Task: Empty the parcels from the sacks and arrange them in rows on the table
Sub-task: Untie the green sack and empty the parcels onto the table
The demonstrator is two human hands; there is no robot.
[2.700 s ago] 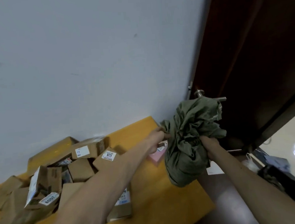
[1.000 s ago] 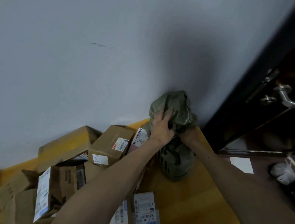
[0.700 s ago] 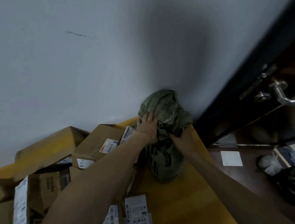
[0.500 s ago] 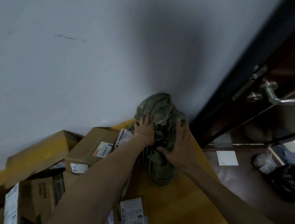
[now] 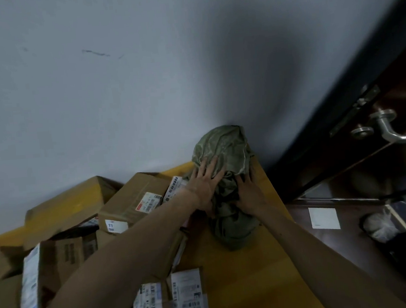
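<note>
Head view: left hand (image 5: 205, 181) and right hand (image 5: 247, 190) press outstretched fingers (image 5: 208, 169) flat against the crumpled green sack (image 5: 223, 147), wedged into the worktop's (image 5: 243, 272) 1 o'clock corner, seemingly clearing room for parcels (image 5: 132, 200) heaped at 9 o'clock.

Single head view, angled down, close over table (image 5: 249, 266) corner, facing wall (image 5: 120, 99)
</note>
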